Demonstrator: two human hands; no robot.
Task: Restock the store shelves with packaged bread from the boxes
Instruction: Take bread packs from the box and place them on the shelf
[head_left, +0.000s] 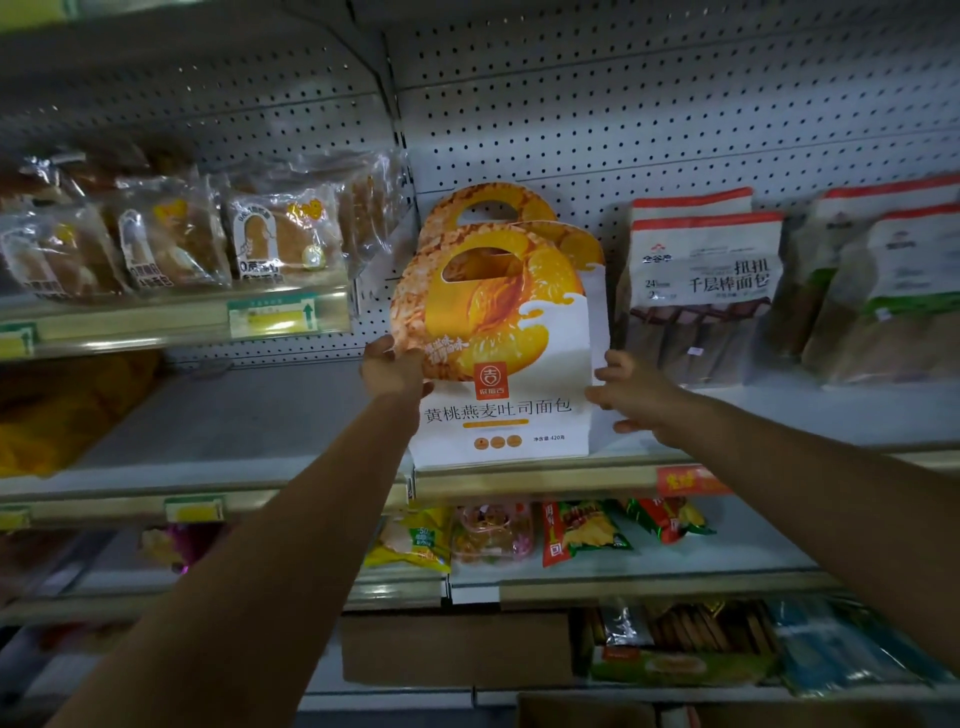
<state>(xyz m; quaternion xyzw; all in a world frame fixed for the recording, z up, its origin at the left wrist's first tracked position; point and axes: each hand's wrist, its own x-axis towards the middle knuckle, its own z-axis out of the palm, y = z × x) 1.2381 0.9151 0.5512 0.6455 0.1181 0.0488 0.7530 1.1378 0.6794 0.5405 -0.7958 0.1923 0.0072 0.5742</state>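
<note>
A white and orange bread box (506, 358) with a cut-out handle stands upright at the front of the middle shelf (545, 480). A second box of the same kind (485, 208) stands right behind it, with only its top showing. My left hand (392, 369) grips the front box's left edge, thumb on its face. My right hand (631, 397) holds the right edge with its fingers curled around the side.
Bagged bread sticks (698, 288) and more bags (883, 280) stand to the right on the same shelf. Wrapped buns (171, 244) fill the upper left shelf. Snack packs (530, 535) lie on the shelf below. A cardboard box (457, 649) sits lower down.
</note>
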